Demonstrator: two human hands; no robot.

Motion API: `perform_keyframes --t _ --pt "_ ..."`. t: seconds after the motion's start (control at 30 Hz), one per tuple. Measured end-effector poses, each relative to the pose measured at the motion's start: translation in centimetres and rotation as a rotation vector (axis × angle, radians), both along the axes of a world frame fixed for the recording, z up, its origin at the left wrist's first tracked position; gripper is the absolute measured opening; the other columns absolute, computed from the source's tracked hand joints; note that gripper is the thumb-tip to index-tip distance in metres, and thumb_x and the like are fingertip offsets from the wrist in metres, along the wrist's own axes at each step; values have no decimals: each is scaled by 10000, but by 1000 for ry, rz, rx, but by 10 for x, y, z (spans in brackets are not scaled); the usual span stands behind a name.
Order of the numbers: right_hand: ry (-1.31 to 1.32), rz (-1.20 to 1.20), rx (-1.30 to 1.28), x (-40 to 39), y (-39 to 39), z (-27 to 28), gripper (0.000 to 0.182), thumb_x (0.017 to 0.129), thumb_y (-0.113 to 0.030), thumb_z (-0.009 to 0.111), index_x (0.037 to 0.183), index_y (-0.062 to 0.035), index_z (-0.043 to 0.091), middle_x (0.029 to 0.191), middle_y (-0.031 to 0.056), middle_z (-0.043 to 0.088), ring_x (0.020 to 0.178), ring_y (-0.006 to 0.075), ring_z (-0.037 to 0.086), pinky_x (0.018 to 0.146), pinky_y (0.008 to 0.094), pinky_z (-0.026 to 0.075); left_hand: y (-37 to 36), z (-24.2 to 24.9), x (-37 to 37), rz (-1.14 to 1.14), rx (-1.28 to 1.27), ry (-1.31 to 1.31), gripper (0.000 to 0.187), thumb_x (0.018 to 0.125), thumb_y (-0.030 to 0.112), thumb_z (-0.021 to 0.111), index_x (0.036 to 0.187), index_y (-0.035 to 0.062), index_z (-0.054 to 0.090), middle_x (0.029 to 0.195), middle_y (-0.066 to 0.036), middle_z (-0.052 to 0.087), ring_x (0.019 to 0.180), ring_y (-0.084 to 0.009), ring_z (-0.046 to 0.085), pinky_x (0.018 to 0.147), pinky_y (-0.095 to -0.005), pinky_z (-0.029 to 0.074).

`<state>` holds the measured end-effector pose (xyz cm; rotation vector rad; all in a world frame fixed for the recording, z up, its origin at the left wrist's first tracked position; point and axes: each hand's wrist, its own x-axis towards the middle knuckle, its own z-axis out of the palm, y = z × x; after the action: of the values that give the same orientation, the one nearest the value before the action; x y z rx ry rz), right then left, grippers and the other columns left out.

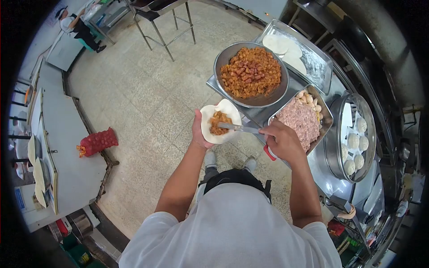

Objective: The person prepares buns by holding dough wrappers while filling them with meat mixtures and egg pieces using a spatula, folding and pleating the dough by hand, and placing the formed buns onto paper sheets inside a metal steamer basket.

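Commercial kitchen: steel counter (319, 163) crowded with a round bowl of filling (251, 73), a tray of minced meat (300, 120), a steamer of buns (355, 138), terrazzo floor (147, 94).

A round white dough wrapper (219, 123) lies open, cupped like a shallow bowl, with orange-brown filling (219, 123) heaped at its centre. At three o'clock, a flat metal spatula (239, 128) rests its blade on the filling.

A single head-worn fisheye view looks steeply down from above the person's shoulders, close over both hands, floor and worktop beyond
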<state>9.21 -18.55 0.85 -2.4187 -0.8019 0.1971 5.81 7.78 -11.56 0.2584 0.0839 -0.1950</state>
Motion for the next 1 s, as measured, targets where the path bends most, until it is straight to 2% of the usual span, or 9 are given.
perform_keyframes --t 0.1,0.2,0.27,0.5,0.6,0.73,0.8,0.87,1.0 --pt "-37 -17 -29 -3 2 5 256 787 5 630 1005 -78 736 865 125 627 824 317 639 726 404 518 -1 2 0 39 10 42 933 865 772 467 1446 44 412 1413 -188 513 1276 -382 532 1072 -565 429" --pt "-66 -37 114 -7 13 -1 227 794 -21 642 990 -84 738 850 120 622 812 315 638 721 419 523 0 0 4 18 -31 28 921 872 771 456 1429 39 435 1393 -188 533 1268 -386 538 1074 -558 428" --pt "-136 -22 -86 -8 19 -11 210 811 -50 640 981 -119 744 854 108 599 821 309 636 720 432 525 -3 1 5 36 -46 38 924 872 775 449 1425 34 441 1387 -188 540 1263 -388 541 1077 -557 425" --pt "-199 -30 -108 22 -6 11 246 840 -59 581 1042 -92 716 890 123 616 846 327 638 739 445 528 5 0 3 272 -122 160 985 844 819 426 1425 24 446 1404 -179 534 1290 -386 518 1104 -557 397" --pt "-312 -185 -353 65 -7 -7 246 843 -70 555 1042 -74 701 938 143 647 878 342 663 754 453 539 13 19 -4 322 -94 48 1008 834 834 415 1442 30 431 1417 -179 523 1310 -384 500 1115 -547 391" --pt "-223 -145 -528 95 2 -40 211 835 -98 550 988 -67 691 994 168 666 899 356 687 775 469 550 37 -4 1 108 80 170 1030 825 840 421 1484 49 382 1490 -184 447 1347 -376 466 1124 -551 376" --pt "-193 -73 -572 100 2 -44 196 828 -98 551 963 -64 689 994 172 669 902 357 692 781 470 551 29 3 -7 129 110 160 1008 830 824 444 1481 55 393 1482 -185 460 1341 -377 474 1117 -558 382" --pt "-226 -11 -502 98 -3 -47 222 823 -94 548 978 -68 705 965 166 681 912 348 689 800 463 551 22 3 -15 147 -116 -32 1029 809 836 462 1486 65 391 1477 -185 468 1340 -382 475 1121 -567 373" --pt "-228 -39 -422 96 -7 -56 258 815 -82 543 1004 -75 719 962 161 691 906 355 684 809 456 551 19 -26 -5 121 -218 -35 1027 809 843 450 1487 74 393 1476 -183 470 1334 -386 478 1123 -561 372"
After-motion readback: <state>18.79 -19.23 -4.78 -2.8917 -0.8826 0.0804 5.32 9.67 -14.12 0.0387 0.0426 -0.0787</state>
